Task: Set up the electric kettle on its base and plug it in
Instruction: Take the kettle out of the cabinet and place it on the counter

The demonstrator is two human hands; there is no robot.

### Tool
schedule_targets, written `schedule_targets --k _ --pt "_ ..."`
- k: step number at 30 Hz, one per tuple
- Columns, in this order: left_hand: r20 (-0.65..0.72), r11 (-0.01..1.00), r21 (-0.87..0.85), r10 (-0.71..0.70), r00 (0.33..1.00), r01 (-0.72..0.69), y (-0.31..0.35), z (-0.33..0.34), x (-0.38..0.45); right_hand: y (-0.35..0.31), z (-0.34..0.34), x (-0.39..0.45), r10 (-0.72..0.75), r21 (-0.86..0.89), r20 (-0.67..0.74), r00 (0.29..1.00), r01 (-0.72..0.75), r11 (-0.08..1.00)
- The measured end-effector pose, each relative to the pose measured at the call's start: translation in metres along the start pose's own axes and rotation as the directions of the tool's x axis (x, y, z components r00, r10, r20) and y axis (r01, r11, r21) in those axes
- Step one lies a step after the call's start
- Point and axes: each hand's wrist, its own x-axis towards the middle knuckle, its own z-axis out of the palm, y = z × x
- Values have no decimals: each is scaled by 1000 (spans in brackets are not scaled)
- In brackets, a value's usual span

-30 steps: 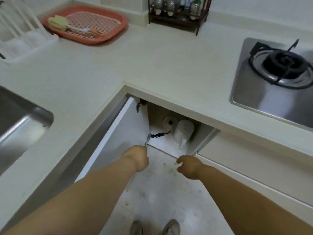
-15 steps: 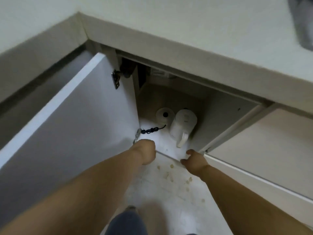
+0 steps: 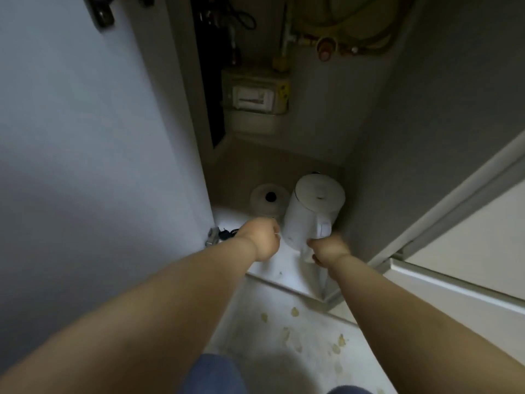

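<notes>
Single head-worn view, low and close, facing forward and down into an open floor-level cabinet (image 3: 284,166). Forearms entering from the bottom edge, floor (image 3: 284,336) directly beneath, open door (image 3: 85,137) filling the left side.

Pale cabinet floor (image 3: 255,264) with white kettle (image 3: 309,211), round base (image 3: 268,201) just beside, black cord (image 3: 228,234) left.
</notes>
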Motion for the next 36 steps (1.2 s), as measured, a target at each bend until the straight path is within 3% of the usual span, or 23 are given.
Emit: schedule_targets --k 6,10,14,19,24,27,36 --pt "3 1000 21 16 1000 -17 -4 6 11 0 6 21 35 217 30 999 -41 975" --pt "-18 1000 4 -1 1000 1 -9 -3 15 -8 9 21 -6 149 -74 997 17 989" --pt "-43 991 -125 -58 997 53 -10 -12 21 -13 -1 14 -38 77 -100 994 45 996" --pt "-68 909 -388 -194 979 153 -13 -32 26 -29 -25 2 -142 -254 -134 981 104 962" --pt "-64 793 -587 -247 967 164 -24 -43 18 -44 -28 -5 -189 -264 -43 981 172 949" --pt "-35 777 -606 -237 971 168 -24 -59 -4 -51 -33 -22 -203 -202 22 979 203 958" --pt "87 772 -548 -330 940 322 30 -144 -144 -110 -92 -152 -146 -360 213 966 216 907"
